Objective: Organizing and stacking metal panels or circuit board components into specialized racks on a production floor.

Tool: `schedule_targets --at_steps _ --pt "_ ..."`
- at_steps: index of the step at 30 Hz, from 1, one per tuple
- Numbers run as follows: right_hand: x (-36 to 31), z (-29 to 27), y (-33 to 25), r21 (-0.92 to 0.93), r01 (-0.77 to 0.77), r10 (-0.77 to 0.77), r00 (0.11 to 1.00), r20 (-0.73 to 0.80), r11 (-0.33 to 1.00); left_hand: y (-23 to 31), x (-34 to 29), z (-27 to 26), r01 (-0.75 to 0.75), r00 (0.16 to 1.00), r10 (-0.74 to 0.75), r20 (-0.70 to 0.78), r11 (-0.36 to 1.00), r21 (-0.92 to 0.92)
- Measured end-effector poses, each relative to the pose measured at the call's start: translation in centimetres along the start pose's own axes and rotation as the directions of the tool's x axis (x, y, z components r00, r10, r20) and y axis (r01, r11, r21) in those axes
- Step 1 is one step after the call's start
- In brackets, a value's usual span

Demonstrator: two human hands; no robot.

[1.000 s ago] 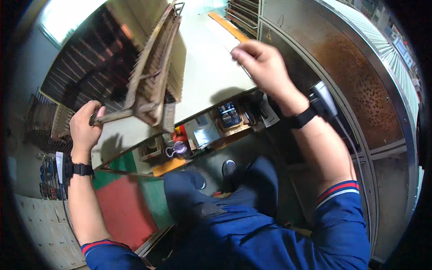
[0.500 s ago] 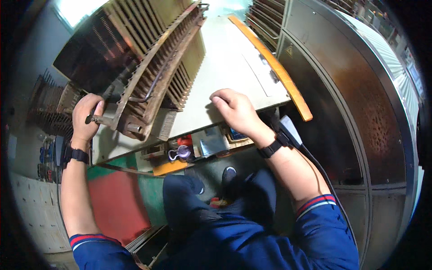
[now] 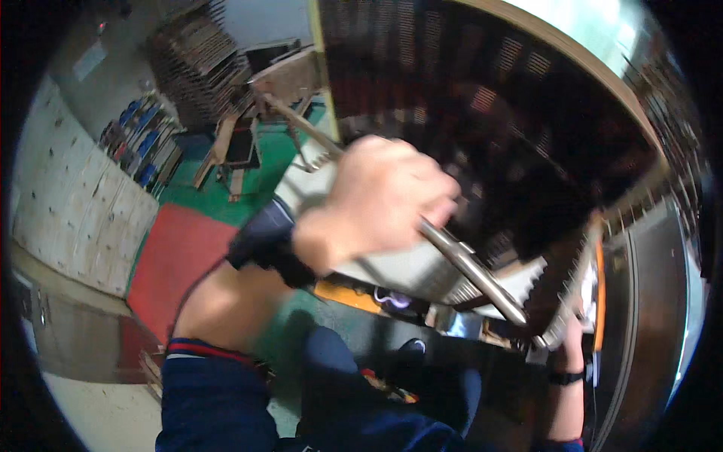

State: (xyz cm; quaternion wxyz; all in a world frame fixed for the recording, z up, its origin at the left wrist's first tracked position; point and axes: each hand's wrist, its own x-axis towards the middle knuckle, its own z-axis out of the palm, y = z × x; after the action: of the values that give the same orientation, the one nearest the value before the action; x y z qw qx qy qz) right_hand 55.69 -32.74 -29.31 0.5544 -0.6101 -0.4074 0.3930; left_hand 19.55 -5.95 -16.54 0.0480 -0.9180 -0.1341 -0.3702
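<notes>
- The dark slatted rack [image 3: 512, 151] now fills the upper right of the head view, tipped up on edge close to the camera. Half a second ago it stood open at the upper left over a pale worktop, much farther off.
- Its long axis runs from the upper left down to the lower right. The slatted face is turned toward the person, and the low corner sits by the right hand [image 3: 570, 340].
- A bare metal rod [image 3: 474, 271] follows much the same line along the rack's lower edge, its far end pointing up-left toward the shop floor.
- The left hand [image 3: 376, 196], which was out at the left edge a moment ago, is now at centre frame with its fingers curled tight round the rod. A black wristband [image 3: 263, 241] shows behind it.
- The right hand has left the worktop and come down to the rack's low corner. The rack's edge mostly covers it, so its grip cannot be told.
- By the look of it, the rack has swung up and is now borne between the two hands rather than resting open.
- Below lie a pale machine top [image 3: 392, 267] and an orange strip [image 3: 600, 301]. Beyond them are the green floor [image 3: 256, 162], a red mat [image 3: 177, 256] and stacked frames [image 3: 196, 68].
</notes>
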Motion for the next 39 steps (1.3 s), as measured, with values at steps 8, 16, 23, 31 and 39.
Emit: schedule_targets --at_steps 8,16,23,31,39 --pt "0.9 2.3 -4.6 0.286 -0.155 0.204 0.968 -0.149 0.946 -0.3 -2.2 -1.1 -0.056 0.983 0.025 -0.180 0.984 -0.169" --pt "4.4 1.8 -17.1 0.297 -0.018 0.117 0.941 -0.318 0.955 -1.2 -5.1 -4.4 -0.083 0.993 0.037 -0.108 0.883 -0.462" --pt "6.3 4.6 -18.5 0.315 -0.056 0.183 0.902 -0.392 0.947 -5.5 -11.0 -9.2 0.270 0.912 0.138 0.386 0.505 -0.820" --pt "5.5 4.7 -18.2 0.349 -0.020 0.207 0.836 -0.509 0.937 -17.8 -21.0 -15.3 0.759 0.644 -0.415 0.643 0.453 -0.467" --pt "4.3 6.7 -18.5 0.355 -0.013 0.247 0.742 -0.623 0.935 -27.1 -24.4 -18.2 0.879 0.198 -0.729 0.656 -0.164 -0.448"
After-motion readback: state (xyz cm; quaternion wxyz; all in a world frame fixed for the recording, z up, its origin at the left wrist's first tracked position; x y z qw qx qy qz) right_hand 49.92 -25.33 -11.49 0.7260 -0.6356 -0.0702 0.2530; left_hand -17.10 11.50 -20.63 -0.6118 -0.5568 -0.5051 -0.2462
